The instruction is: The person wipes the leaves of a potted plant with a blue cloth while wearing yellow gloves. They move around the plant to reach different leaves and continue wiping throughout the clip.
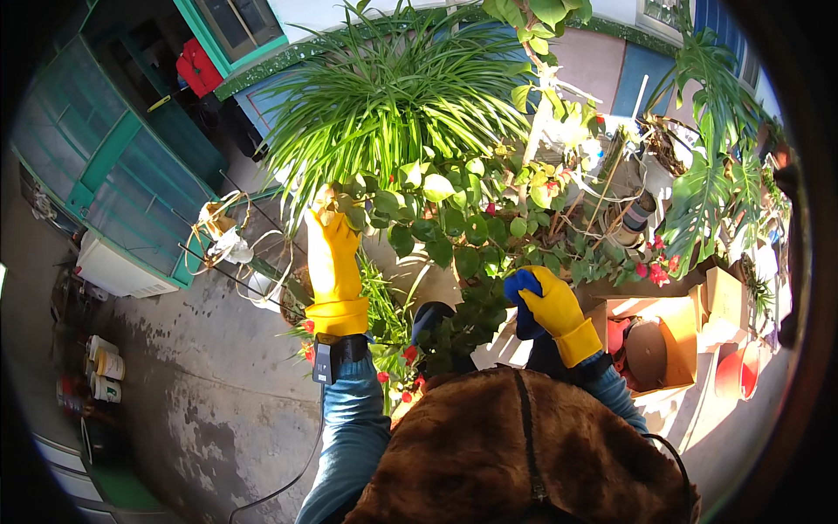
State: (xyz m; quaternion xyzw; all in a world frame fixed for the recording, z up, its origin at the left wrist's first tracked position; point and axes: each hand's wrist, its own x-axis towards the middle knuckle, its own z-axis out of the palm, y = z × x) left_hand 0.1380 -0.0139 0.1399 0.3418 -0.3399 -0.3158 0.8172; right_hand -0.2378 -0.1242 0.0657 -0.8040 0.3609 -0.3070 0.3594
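My left hand (333,262), in a yellow rubber glove, reaches up to the left edge of a leafy plant (425,230). Its fingers look curled in at the leaves, and what they hold is hard to make out in the glare. My right hand (552,306), also gloved in yellow, is closed on a bunched blue cloth (525,299) in front of my body, just right of the plant's lower leaves. Pink-red flowers (410,355) show below the foliage between my arms.
Behind stands a big plant with long strap leaves (393,105). An open cardboard box (679,345) with brown and red round things lies at right, near a red pot (738,374). Wires and sticks (236,240) stick out at left. White buckets (108,375) stand on the concrete floor.
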